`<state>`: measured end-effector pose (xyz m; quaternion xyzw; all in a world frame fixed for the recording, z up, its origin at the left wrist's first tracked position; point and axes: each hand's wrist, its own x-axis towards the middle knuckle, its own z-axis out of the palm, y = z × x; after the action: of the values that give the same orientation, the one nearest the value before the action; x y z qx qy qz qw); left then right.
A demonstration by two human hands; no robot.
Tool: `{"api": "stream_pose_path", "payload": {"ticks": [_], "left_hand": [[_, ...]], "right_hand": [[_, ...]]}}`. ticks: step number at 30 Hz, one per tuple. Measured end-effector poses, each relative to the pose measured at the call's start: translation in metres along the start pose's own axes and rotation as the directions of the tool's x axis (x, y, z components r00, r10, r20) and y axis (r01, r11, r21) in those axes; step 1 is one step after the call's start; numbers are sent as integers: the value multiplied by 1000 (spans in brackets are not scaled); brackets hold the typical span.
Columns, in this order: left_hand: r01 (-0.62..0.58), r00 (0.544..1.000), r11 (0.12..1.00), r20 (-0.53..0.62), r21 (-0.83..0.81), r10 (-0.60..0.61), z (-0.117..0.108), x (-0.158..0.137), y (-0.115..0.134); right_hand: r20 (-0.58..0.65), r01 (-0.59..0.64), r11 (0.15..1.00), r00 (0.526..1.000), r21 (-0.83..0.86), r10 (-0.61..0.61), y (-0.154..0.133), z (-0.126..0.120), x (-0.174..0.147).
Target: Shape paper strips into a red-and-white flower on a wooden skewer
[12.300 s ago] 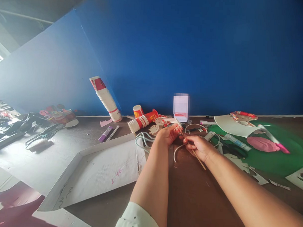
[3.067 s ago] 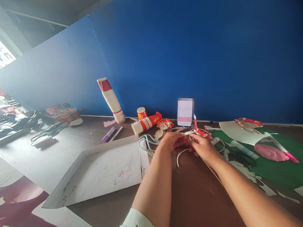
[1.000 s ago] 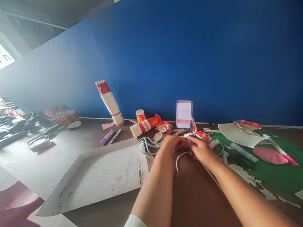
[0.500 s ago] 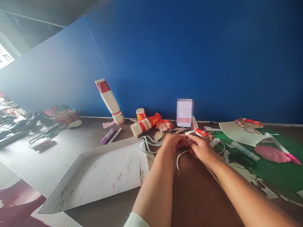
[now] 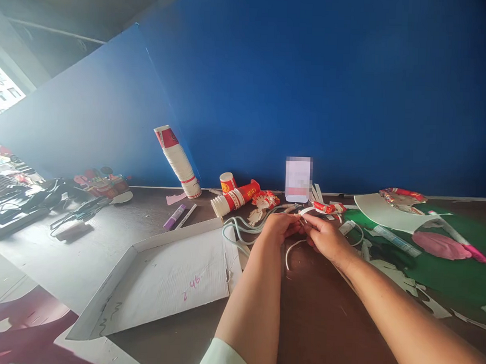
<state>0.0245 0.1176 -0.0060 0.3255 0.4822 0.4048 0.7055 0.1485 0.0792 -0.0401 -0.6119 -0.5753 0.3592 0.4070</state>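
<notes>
Past the middle of the table, my left hand (image 5: 283,226) and my right hand (image 5: 323,235) meet with fingertips pinched together. Between them is a white strip (image 5: 306,211) that appears to belong to a cut paper cup (image 5: 329,207), red outside with white strips spreading from it. Both hands look closed on this cut cup, though my fingers hide the exact grip. Directly behind them, a phone (image 5: 298,178) with a blurred screen leans on the blue wall. A pale cable (image 5: 241,230) loops beside my left hand, and a cable end curves below my fingers.
On the left lies a shallow cardboard tray (image 5: 168,275). A tall leaning stack of paper cups (image 5: 180,164), fallen cups (image 5: 235,198) and a purple glue stick (image 5: 175,217) are behind it. Paper scraps, a pink oval (image 5: 440,245) and a marker (image 5: 477,253) occupy the green mat.
The cut cup has tilted and risen slightly, so its white strips now show fanned beside the phone. My hands stay together in nearly the same place; the view has shifted slightly.
</notes>
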Motion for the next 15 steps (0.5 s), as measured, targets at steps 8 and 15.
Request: {"api": "stream_pose_path", "payload": {"ticks": [8,15], "left_hand": [[-30,1000,998,4,54,30,-1,-2,0],[-14,1000,997,14,74,13,0,-1,1]], "right_hand": [[11,-12,1000,1000,-11,12,-1,-3,-1],[40,-29,995,999,97,25,-8,-1,-2]]}}
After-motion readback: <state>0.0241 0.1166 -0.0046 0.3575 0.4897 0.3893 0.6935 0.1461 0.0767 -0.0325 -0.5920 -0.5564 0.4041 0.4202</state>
